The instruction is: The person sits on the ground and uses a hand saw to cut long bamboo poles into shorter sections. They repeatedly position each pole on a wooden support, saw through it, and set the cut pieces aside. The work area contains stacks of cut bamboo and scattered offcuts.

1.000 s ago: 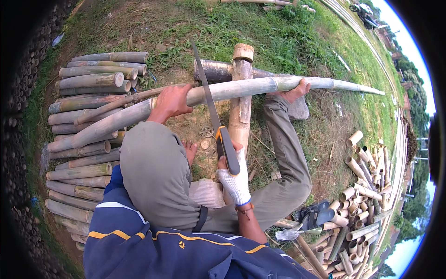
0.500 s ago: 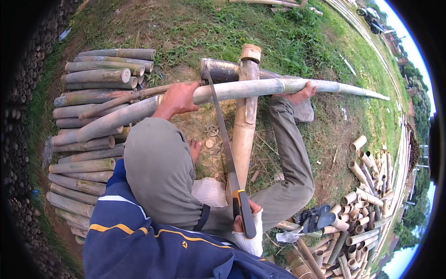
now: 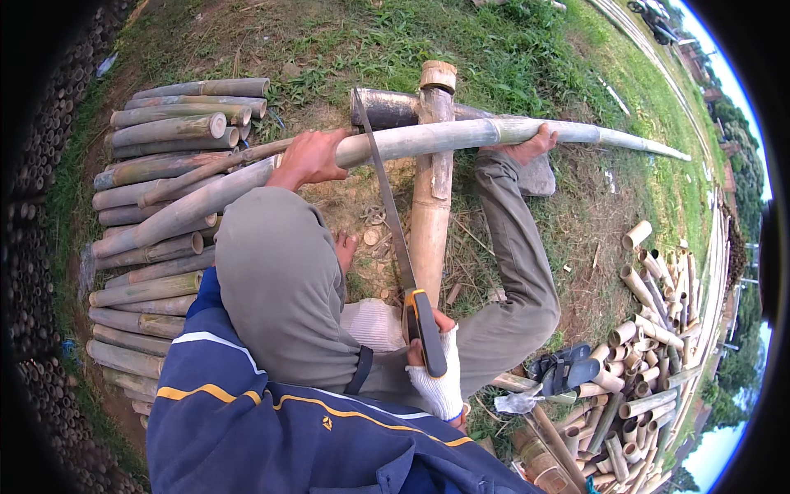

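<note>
A long pale bamboo pole [image 3: 453, 134] lies slantwise over an upright-looking bamboo support [image 3: 431, 235]. My bare left hand [image 3: 311, 159] is wrapped round the pole, just left of the blade. In my right hand [image 3: 434, 350], which wears a white fingerless glove, is the black and orange handle of a hand saw [image 3: 391, 206]. The saw's blade crosses the pole between my left hand and the support, its tip reaching beyond the pole. My bare foot [image 3: 531, 148] presses against the pole right of the support.
Cut bamboo lengths [image 3: 148, 292] lie stacked at the left. Short bamboo pieces [image 3: 650, 387] are heaped at the lower right, beside dark sandals [image 3: 568, 370]. A dark log [image 3: 391, 109] lies behind the support, and a grey stone [image 3: 537, 177] sits near my foot.
My right hand has pushed the saw forward, away from my body, so more blade passes beyond the pole. My left hand keeps its hold. The view has tilted slightly.
</note>
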The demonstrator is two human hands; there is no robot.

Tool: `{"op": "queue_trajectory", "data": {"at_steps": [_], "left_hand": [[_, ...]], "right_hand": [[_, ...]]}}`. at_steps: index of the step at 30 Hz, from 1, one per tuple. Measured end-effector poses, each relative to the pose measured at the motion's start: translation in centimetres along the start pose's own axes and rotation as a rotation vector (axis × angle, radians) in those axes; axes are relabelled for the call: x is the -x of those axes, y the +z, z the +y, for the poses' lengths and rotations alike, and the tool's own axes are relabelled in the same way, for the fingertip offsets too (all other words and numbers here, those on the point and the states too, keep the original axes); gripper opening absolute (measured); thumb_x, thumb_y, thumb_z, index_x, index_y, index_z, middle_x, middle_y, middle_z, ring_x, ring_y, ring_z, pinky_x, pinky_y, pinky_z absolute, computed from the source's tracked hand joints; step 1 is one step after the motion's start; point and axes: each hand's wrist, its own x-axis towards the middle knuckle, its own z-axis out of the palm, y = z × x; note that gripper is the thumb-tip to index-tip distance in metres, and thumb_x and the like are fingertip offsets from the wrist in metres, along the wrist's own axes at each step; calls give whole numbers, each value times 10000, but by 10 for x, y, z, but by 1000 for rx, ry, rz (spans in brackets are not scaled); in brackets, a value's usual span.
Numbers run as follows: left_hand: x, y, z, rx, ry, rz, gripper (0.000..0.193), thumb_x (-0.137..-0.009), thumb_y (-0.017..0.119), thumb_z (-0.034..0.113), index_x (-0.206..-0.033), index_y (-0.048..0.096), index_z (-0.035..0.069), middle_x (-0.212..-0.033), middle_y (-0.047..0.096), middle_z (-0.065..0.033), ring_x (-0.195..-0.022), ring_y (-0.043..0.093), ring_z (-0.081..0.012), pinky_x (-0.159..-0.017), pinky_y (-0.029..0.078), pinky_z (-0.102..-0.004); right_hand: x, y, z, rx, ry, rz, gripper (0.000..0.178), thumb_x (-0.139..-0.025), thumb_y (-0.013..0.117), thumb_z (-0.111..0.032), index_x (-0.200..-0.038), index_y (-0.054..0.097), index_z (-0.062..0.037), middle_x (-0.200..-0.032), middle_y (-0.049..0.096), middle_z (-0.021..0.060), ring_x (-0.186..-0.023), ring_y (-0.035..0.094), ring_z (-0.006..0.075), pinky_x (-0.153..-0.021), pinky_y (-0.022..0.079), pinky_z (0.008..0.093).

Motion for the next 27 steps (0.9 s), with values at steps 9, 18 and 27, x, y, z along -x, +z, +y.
{"op": "queue_trajectory", "data": {"at_steps": [9,18,27], "left_hand": [[-6,5,14,-40,-18,20,779,-763,936,416,-1435,687,112,-1139,830,-232,-1091,796,-436,-1014,625,-534],[-3,3,-8,-31,16,19,741,-743,913,416,-1363,686,79,-1080,817,-274,-1043,787,-474,-971,622,-562],[-2,9,-1,-17,-19,51,711,-735,924,404,-1332,699,90,-1129,824,-235,-1058,789,-457,-990,627,-552]], "right_hand": [[-194,60,10,-118,-209,52,555,-973,672,24,-1512,549,-30,-1244,667,118,-1046,666,208,-988,559,338],[-22,4,-3,-16,-22,-16,625,-959,656,5,-1566,509,-2,-1329,651,157,-1147,660,224,-1056,528,350],[-133,41,7,-65,-49,-36,521,-1027,643,-6,-1532,517,-32,-1341,650,153,-1207,643,223,-1097,514,364]]}}
